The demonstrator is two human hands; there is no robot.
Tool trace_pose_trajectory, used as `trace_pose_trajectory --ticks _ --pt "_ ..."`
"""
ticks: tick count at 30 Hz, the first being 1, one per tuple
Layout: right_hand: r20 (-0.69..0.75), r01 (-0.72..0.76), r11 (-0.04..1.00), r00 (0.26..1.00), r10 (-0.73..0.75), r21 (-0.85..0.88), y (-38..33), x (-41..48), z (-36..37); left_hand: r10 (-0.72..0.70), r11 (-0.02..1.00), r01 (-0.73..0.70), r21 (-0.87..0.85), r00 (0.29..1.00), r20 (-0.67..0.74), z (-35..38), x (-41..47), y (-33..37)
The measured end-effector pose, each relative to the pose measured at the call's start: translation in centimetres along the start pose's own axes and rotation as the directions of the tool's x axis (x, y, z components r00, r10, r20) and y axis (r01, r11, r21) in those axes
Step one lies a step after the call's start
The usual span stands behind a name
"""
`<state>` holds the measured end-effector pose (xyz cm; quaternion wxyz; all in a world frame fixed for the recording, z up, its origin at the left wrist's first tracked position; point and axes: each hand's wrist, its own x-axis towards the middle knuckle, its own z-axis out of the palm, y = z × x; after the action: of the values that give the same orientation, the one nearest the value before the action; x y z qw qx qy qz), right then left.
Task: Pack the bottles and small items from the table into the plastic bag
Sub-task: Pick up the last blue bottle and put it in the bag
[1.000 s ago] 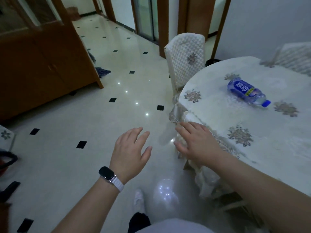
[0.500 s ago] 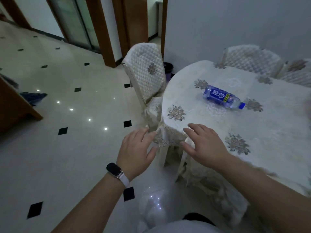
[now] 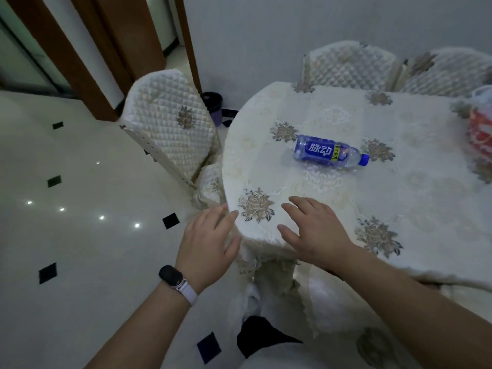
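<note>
Head view: one clear bottle (image 3: pixel 330 153) with a blue label and blue cap is seen lying on its side on the cloth-covered table (image 3: pixel 426 209), well apart from both hands. The left hand (image 3: pixel 207 243) and right hand (image 3: pixel 316 230) are held empty, fingers loosely spread. Three quilted chairs (image 3: pixel 170 126) are counted

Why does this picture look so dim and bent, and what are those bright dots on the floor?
Head view: dim, bluish, even light, hardly any shadows; the dots are glare, lights mirrored in the glossy white tiled floor; the wide lens tilts the brown wooden door frame; the blue-labelled clear plastic bottle is sharp, the red-and-white thing at the right edge soft.
</note>
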<state>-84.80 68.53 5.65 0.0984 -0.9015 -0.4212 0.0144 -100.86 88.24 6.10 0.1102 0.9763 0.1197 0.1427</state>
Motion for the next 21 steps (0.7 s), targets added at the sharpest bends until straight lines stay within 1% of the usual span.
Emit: trace_pose_trajectory --ticks 1,3,5,8,12,16,21 --pt "0.015 -0.019 0.999 1.000 0.018 0.030 0.0 1.7 0.4 -0.010 1.000 0.010 -0.005 1.000 0.022 0.2 1.3 -0.9" --pt "0.004 -0.002 0.999 1.000 0.002 0.039 -0.2 3.2 1.5 0.000 1.000 0.000 0.024 1.000 0.020 0.1 2.6 -2.0" --pt "-0.002 -0.038 0.996 0.999 0.038 0.085 0.7 6.3 1.7 0.038 0.999 -0.038 0.018 0.998 0.048 0.5 6.5 -3.8" --pt "-0.012 -0.079 0.995 0.997 0.080 0.067 2.5 10.1 1.4 0.101 0.994 -0.103 0.047 0.993 0.061 0.8 13.3 -5.3" --pt "-0.030 -0.198 0.978 0.979 0.200 0.072 5.6 13.0 0.9 0.219 0.974 -0.223 0.029 0.970 0.104 2.1 20.1 -4.8" --pt "-0.055 -0.342 0.934 0.936 0.349 0.101 7.8 14.5 0.8 0.381 0.921 -0.389 0.011 0.907 0.179 4.6 26.3 -3.4" --pt "-0.094 -0.524 0.841 0.839 0.537 0.133 9.5 14.4 3.1 0.536 0.839 -0.540 -0.064 0.801 0.268 9.5 32.8 -0.7"
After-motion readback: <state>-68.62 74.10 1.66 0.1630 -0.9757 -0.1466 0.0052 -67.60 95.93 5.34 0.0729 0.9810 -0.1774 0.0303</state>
